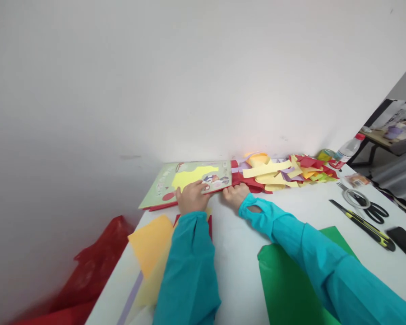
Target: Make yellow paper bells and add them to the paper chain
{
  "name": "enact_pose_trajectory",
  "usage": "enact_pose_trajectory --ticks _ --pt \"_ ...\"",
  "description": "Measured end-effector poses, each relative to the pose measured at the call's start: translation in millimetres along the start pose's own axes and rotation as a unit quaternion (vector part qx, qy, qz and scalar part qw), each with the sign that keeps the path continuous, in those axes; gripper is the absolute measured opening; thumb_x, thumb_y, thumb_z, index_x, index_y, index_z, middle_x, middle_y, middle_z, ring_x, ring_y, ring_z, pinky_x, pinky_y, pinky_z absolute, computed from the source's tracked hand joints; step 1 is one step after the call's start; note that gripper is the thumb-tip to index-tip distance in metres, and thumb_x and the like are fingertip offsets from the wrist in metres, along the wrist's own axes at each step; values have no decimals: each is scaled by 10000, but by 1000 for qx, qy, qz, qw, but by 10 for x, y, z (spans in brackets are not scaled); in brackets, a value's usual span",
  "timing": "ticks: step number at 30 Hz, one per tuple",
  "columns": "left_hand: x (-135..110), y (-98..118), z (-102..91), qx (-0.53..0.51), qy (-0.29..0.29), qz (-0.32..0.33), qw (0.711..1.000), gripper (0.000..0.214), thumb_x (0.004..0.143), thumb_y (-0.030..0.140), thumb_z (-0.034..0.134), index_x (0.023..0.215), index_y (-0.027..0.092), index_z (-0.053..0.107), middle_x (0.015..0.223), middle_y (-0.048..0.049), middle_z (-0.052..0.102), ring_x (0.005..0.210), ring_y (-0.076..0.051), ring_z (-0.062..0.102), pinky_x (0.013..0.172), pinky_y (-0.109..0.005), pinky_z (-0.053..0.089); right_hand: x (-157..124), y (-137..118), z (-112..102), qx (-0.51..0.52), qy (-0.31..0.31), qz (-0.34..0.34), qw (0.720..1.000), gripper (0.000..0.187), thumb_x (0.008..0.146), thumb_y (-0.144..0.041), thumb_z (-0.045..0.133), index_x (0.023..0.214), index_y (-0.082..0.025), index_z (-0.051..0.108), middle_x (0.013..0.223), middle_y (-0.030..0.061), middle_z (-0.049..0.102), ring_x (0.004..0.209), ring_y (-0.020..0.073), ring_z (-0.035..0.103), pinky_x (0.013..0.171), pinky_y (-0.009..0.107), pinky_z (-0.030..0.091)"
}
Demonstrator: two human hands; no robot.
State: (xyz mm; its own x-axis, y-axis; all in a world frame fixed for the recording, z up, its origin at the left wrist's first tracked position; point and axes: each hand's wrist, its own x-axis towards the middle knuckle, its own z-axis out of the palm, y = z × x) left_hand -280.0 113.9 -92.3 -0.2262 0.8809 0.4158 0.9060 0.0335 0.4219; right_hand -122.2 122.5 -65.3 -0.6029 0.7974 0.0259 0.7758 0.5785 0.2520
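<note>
A pale green picture book lies against the wall at the table's far left, a yellow cut-out sheet on its cover. Red paper shows under its edge. My left hand grips the book's near edge, thumb and fingers curled over the cover. Beside it, my right hand is closed at the book's near right corner, where more red paper sticks out; its fingertips are partly hidden. A heap of coloured paper strips lies to the right of the book.
Orange paper lies left of my left forearm, a green sheet under my right. At right are a utility knife, scissors, a tape roll, a black object and a bottle. A red bag is beyond the left edge.
</note>
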Motion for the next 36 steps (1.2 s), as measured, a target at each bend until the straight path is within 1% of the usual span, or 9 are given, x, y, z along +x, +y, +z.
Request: enact_pose_trajectory --ticks 5,10,13,18,23,25,29,31,36 --pt "24 32 -65 -4 10 -48 999 237 686 355 645 907 281 684 1147 -27 656 1072 -281 569 1035 -535 242 65 7 22 -6 27 -14 1000 258 890 -302 529 1064 -115 568 1004 68 615 866 165 611 763 356 518" --pt "22 41 -81 5 9 -62 998 257 674 364 667 916 282 698 1139 -16 663 1059 -254 581 1020 -463 297 83 21 142 -8 54 -25 998 245 887 -310 533 1021 -110 581 964 61 619 832 155 610 744 344 517" --pt "18 51 -67 8 12 -67 998 255 680 365 666 920 284 696 1154 -27 655 1066 -256 575 1018 -483 292 61 51 227 -11 73 -35 997 234 890 -310 527 979 -103 587 908 52 620 787 143 606 716 324 512" --pt "-6 59 -45 15 9 -31 999 269 664 305 675 933 293 683 1178 -32 638 1107 -257 544 1055 -523 222 16 95 332 -14 113 -50 992 218 892 -321 519 885 -116 595 806 16 612 712 124 589 688 308 492" --pt "-27 85 -36 35 -8 49 998 265 635 210 659 878 313 689 1183 -3 636 1133 -249 518 1098 -488 149 25 95 401 -7 146 -63 987 220 901 -256 489 778 -119 610 690 -1 601 627 115 557 634 281 444" --pt "-38 101 -35 41 -13 74 996 286 632 181 642 877 320 687 1181 7 638 1128 -245 518 1104 -473 138 20 87 417 0 152 -70 986 225 905 -204 454 801 -113 631 673 16 610 614 122 550 612 275 414" --pt "-57 117 -36 48 1 84 995 307 681 210 594 965 303 667 1202 -6 623 1131 -234 515 1102 -452 159 8 56 440 8 138 -72 988 217 914 -271 465 992 -126 605 803 23 632 681 128 577 653 293 450" --pt "-62 121 -32 53 14 75 996 304 716 243 565 1004 286 655 1215 -20 614 1140 -237 506 1098 -453 164 17 28 448 9 117 -64 991 239 900 -322 503 1009 -126 587 870 28 626 731 132 595 687 312 487" --pt "-71 136 18 69 37 44 996 336 739 281 545 1062 264 636 1247 -59 589 1167 -271 473 1084 -488 165 83 -67 434 16 65 -49 997 250 884 -309 538 1022 -104 580 965 66 618 826 154 611 730 333 520"
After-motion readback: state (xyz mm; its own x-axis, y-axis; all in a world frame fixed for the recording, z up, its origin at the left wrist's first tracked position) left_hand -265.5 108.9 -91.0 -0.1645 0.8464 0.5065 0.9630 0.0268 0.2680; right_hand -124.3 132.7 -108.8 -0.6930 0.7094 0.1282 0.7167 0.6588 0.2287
